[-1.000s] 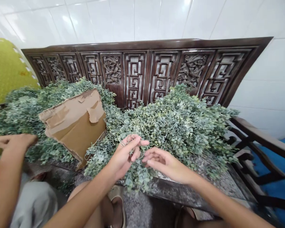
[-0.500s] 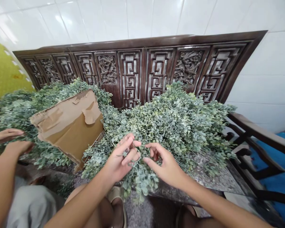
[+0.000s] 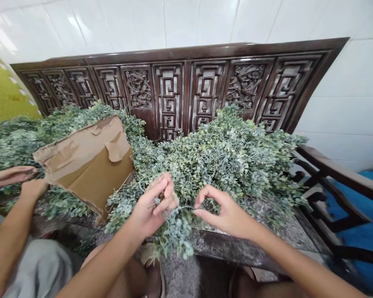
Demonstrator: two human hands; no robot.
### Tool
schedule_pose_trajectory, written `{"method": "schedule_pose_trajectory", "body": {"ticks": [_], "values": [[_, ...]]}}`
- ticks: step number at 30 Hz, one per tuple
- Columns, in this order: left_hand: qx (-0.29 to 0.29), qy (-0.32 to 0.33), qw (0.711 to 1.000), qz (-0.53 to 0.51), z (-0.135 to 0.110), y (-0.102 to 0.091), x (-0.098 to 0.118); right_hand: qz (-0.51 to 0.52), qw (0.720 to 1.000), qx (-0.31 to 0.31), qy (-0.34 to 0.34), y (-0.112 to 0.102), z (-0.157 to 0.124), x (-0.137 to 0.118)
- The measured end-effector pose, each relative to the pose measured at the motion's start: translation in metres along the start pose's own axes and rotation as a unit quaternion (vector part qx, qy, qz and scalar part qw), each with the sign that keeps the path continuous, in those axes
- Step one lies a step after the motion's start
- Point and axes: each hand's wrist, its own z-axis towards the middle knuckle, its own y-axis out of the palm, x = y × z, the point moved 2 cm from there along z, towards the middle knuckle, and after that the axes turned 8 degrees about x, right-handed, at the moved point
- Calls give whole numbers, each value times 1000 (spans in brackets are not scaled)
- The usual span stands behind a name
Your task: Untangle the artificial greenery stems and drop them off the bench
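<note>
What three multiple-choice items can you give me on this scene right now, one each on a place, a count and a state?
1. Where does the torn brown cardboard sheet lie?
A) Flat on the blue floor
B) Against the pale green leafy sprigs, left of the person's left hand
C) Hanging on the white tiled wall

2. How many hands show?
A) Two
B) Three
C) Four

3. What is the left hand doing?
A) Lying open and empty
B) Pinching a thin pale stem
C) Gripping the cardboard

1 B: the sheet leans on the greenery beside that hand.
2 C: the person's two, plus a co-worker's two at the left edge.
3 B: the stem leaves its fingers toward the right hand.
</note>
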Motion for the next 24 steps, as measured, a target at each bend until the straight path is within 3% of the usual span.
{"method": "schedule_pose_trajectory", "body": {"ticks": [3,7,10,12,14,16,17,19,22,24], "values": [[-2,11,1000,-7,0,3,2,-8,999,-28,19,-4,-3,2],[1,24,1000,8,0,6,3,-56,997,-41,-17,-4,-8,5],[18,49,993,106,1,4,1,-65,997,-19,-45,-5,-11,8],[48,64,965,251,2,1,-2,-58,996,8,-63,-6,-11,9],[67,99,906,406,2,-2,-7,-51,995,34,-82,-7,-11,9],[49,142,850,505,3,-2,-13,-46,993,58,-94,-8,-10,9],[33,151,835,528,3,-2,-17,-45,992,68,-94,-8,-9,9],[17,113,835,538,3,-2,-24,-48,991,88,-87,-8,-8,9],[48,9,863,503,3,-3,-32,-60,989,105,-80,-6,-7,10],[65,-16,881,469,3,-3,-34,-70,988,102,-88,-5,-8,12]]}}
